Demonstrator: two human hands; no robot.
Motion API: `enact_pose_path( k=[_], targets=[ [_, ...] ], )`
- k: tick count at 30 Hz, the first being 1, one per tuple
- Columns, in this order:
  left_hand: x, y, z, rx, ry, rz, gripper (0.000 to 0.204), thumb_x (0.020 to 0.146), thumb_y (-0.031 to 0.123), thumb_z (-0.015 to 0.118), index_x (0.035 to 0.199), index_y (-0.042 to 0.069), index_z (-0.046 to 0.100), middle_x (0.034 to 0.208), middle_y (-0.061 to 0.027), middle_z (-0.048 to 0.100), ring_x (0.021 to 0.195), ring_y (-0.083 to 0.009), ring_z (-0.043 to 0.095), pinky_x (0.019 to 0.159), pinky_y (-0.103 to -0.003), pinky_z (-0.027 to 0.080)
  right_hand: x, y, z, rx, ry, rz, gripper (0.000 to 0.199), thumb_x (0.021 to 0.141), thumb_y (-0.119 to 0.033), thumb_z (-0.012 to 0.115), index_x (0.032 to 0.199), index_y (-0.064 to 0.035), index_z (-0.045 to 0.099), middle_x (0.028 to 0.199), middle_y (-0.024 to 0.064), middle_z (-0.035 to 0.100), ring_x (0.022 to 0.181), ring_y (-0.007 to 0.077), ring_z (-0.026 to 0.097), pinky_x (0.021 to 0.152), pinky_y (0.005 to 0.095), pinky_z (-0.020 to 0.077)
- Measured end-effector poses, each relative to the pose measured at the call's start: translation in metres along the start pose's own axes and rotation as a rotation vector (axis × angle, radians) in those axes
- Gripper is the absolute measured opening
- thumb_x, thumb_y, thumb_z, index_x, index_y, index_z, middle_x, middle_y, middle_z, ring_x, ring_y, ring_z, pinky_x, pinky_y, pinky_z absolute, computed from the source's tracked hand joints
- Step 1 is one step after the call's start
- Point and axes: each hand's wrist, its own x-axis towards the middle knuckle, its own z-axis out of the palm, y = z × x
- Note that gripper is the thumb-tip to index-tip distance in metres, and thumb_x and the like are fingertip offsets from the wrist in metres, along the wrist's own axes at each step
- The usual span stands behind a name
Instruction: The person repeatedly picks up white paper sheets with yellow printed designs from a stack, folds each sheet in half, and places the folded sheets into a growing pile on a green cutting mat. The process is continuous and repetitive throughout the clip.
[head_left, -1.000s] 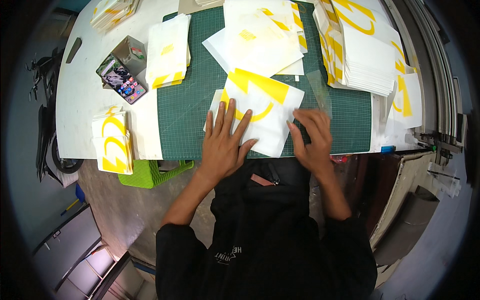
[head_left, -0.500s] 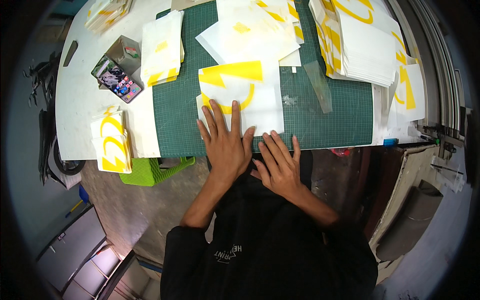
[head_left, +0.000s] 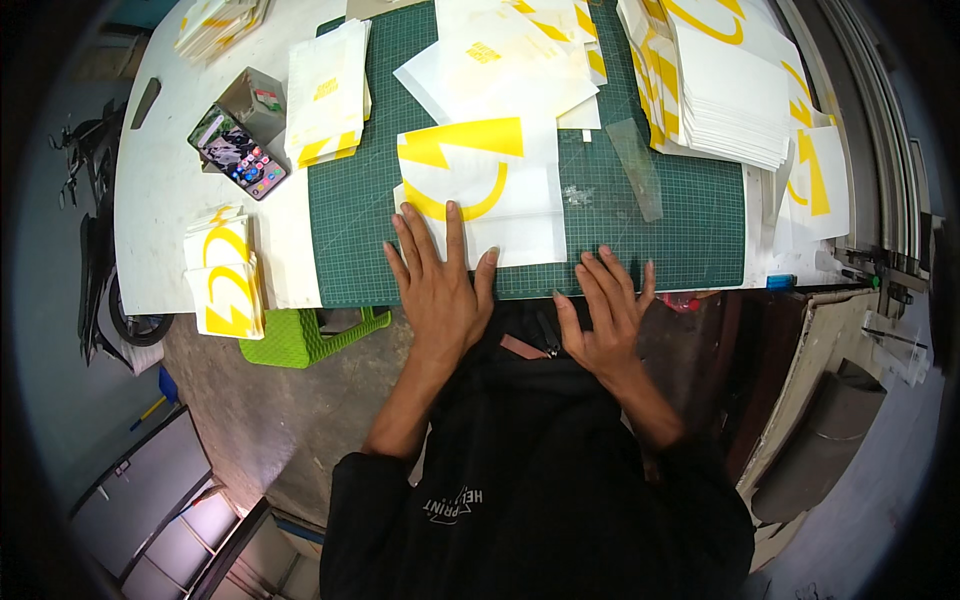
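Observation:
A white paper sheet (head_left: 525, 200) printed with a yellow curve and zigzag lies on the green cutting mat (head_left: 690, 235); whether it is folded like a bag I cannot tell. My left hand (head_left: 437, 290) rests on its lower left part, fingers stretched out and spread. My right hand (head_left: 608, 312) is at the mat's front edge, right of the sheet and apart from it, its fingers spread with nothing in them. More white and yellow sheets (head_left: 500, 75) lie overlapping just beyond, partly under the near one.
A thick stack of white printed paper (head_left: 730, 105) stands at the back right. On the left are smaller stacks (head_left: 325, 90), (head_left: 228, 285), a phone (head_left: 238, 155) leaning on a grey block (head_left: 255, 100). A clear plastic strip (head_left: 635, 165) lies on the mat. A green stool (head_left: 290, 340) stands below.
My right hand has moved right, off the sheet's lower edge. My left hand has slid slightly left and stays on the sheet.

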Motion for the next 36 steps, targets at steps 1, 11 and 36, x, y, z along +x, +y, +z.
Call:
enact_pose_path(
  k=[1,11,36],
  targets=[
    [0.0,0.001,0.0,-0.004,-0.003,-0.005,0.073,0.107,0.047,0.052,0.163,0.005,0.035,0.165,-0.0435,0.016,0.156,-0.058,0.012,0.123,-0.069,0.011,0.003,-0.006,0.001,0.021,0.02,-0.001,0.037,0.09,-0.026,0.077,0.117,-0.0015,0.074,0.13,0.013,0.071,0.137,0.0297,0.058,0.124,0.0655,0.0146],
    [-0.023,0.005,-0.011,-0.037,-0.01,0.106,0.077,0.101,0.052,0.062,0.162,0.01,0.04,0.167,-0.0346,0.023,0.157,-0.0533,0.016,0.122,-0.073,0.009,0.006,0.0,0.007,0.073,0.13,0.082,0.034,0.083,-0.015,0.08,0.113,-0.002,0.072,0.127,0.0127,0.069,0.125,0.032,0.063,0.12,0.0612,0.0245],
    [0.063,-0.009,-0.201,-0.943,-0.337,0.265,0.016,0.092,0.012,0.082,0.089,-0.003,0.077,0.072,-0.0108,0.072,0.064,-0.0114,0.064,0.062,-0.028,0.049,0.176,-0.038,-0.123,1.138,-0.366,0.196,0.011,0.086,0.003,0.08,0.095,0.004,0.073,0.092,0.0125,0.074,0.086,0.015,0.066,0.083,0.0295,0.0493]
  ],
)
